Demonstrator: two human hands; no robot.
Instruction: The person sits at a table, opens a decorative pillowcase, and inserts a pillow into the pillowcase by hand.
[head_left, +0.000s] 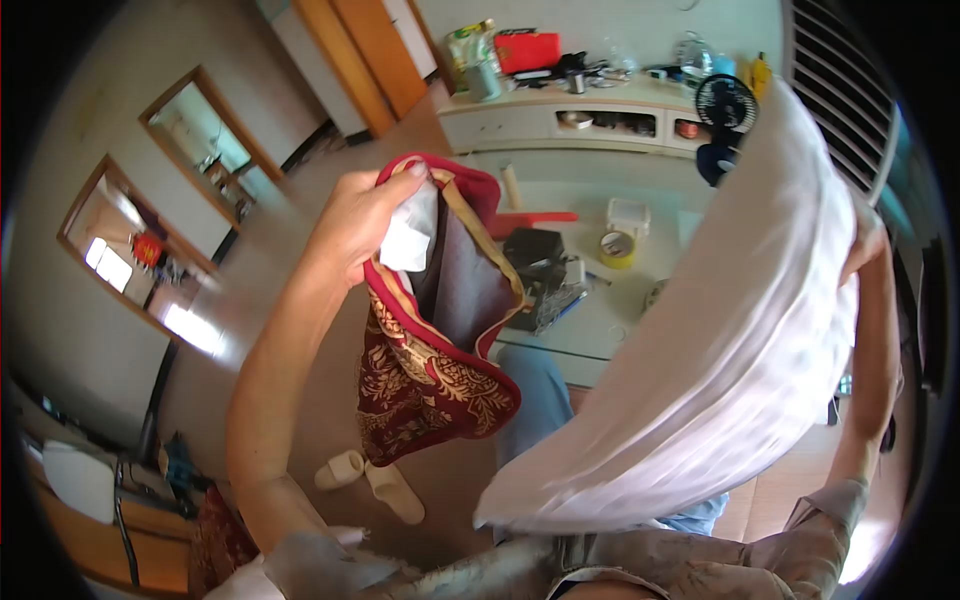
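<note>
My left hand (345,225) grips the edge of a dark red cushion cover (430,385) with a gold leaf pattern. The cover hangs down, its mouth gaping and the grey lining (465,285) showing. A white label or piece of cloth (408,235) sticks out under my left thumb. On the other side, my right hand (868,240) clutches the outer edge of a white cushion insert (700,340), large and creased. The insert slants from upper right down towards my lap, apart from the cover. Some fingers of my right hand are hidden behind it.
Ahead is a glass table (575,330) with a roll of tape (617,248), a white container (628,215) and a black box (533,250). A fan (725,110) stands at the right. Pale slippers (392,490) lie on the floor. A cluttered cabinet (500,130) lines the wall.
</note>
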